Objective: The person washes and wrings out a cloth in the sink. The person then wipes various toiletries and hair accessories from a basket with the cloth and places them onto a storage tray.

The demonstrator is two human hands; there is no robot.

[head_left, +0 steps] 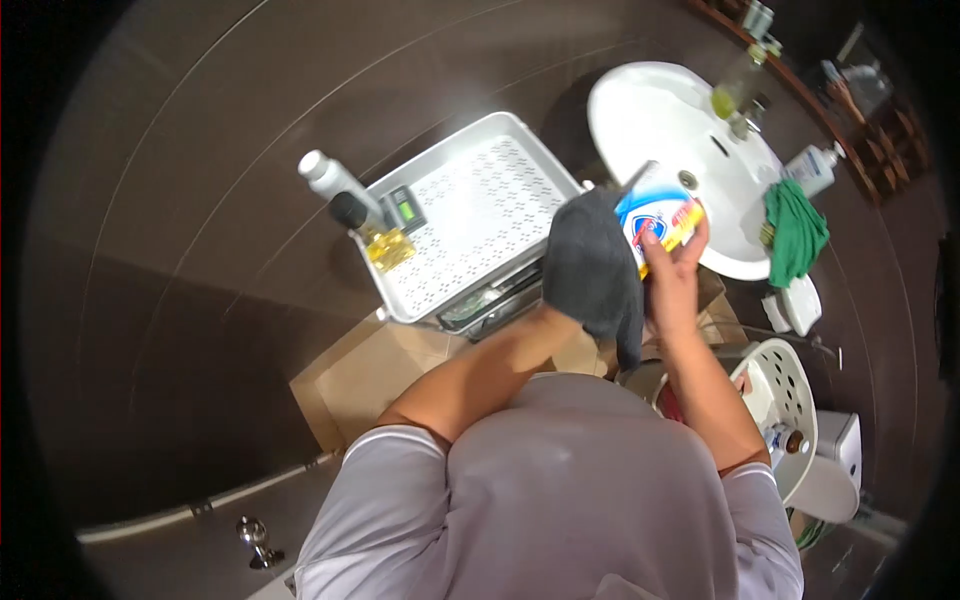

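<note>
My right hand (676, 280) grips a white pack (648, 205) with blue, red and yellow print, thumb on its near face. I cannot read its label well enough to tell what is in it. A dark grey cloth (592, 265) covers my left hand, whose fingers are hidden. The cloth is held up against the left side of the pack, and one end hangs down. Both hands are between the white tray top (470, 215) of a cart and the white washbasin (650, 110).
On the tray's left stand a white bottle (335, 178), a yellow bottle with a black cap (388, 247) and a small device with a green display (406, 207). A green cloth (795, 232) hangs over the basin's edge by a pump bottle (812, 170). A white basket (785, 375) stands right.
</note>
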